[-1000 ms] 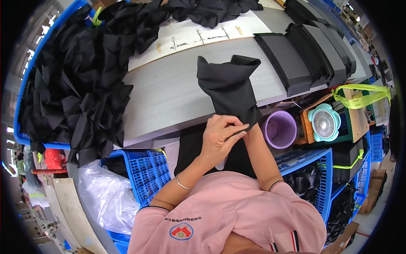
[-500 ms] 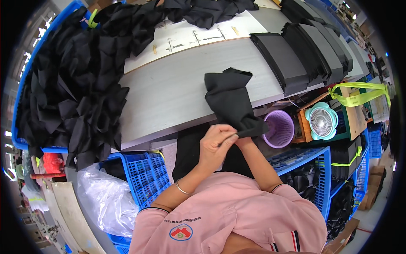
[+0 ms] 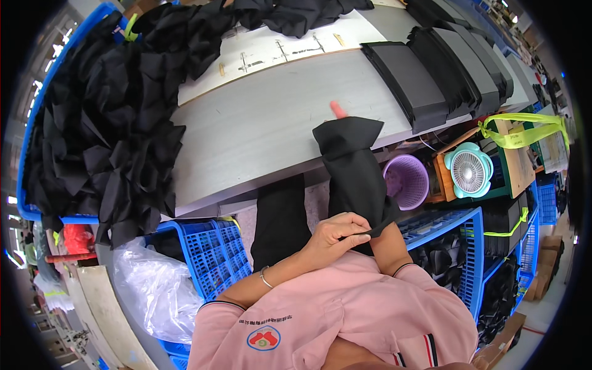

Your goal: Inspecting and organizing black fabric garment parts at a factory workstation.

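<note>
Black fabric piece [image 3: 353, 172] draped over near edge of grey worktable [image 3: 259, 132], top end on tabletop, lower end pulled toward chest. Left hand [image 3: 336, 234] closed, fingers pinching lower hem of cloth. Right hand hidden behind fabric, only forearm showing; grip could not be told. Small pink object [image 3: 338, 110] just beyond cloth's far end. Purple basket [image 3: 407, 182] immediately right, teal fan [image 3: 468, 172] further right. Stacked black folded pieces [image 3: 431, 74] far right on table. Heap of black cloth [image 3: 105, 129] at left. Blue crates [image 3: 213, 253] near, below table.
</note>
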Tool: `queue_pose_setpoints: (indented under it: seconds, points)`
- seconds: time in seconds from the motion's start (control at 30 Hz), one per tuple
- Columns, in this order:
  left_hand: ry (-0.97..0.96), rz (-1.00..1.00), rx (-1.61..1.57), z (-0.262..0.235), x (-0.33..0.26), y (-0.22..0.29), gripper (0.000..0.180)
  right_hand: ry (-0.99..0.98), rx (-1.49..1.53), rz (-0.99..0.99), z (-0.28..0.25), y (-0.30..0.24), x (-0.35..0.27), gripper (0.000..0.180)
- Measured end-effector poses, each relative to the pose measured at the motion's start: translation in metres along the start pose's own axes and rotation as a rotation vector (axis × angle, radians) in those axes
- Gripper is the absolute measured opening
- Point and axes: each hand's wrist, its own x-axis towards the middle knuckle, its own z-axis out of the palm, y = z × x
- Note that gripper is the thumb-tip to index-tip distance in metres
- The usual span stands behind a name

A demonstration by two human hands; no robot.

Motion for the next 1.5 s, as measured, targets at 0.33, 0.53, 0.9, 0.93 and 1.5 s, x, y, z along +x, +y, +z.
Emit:
queue_pose_setpoints:
  seconds: [0.33,0.53,0.9,0.93,1.5]
  points:
    - [0.816,-0.038,0.058,-0.059,0.052,0.001,0.024,-0.086,-0.322,-0.442,0.049,0.000,-0.087,0.033]
    - [1.091,-0.011,0.092,-0.168,0.074,-0.004,0.031,-0.720,-0.812,-0.342,0.011,0.002,-0.163,0.009]
    - [0.734,0.096,0.304,-0.092,0.047,0.021,0.015,-0.045,-0.814,-0.589,0.029,-0.024,-0.111,0.046]
    - [0.662,0.102,0.291,-0.084,0.045,0.024,0.014,-0.027,-0.895,-0.656,0.035,-0.027,-0.102,0.045]
    - [0.011,-0.474,-0.985,-0.054,-0.020,-0.031,0.026,-0.411,-0.583,-0.086,0.033,-0.024,-0.075,0.011]
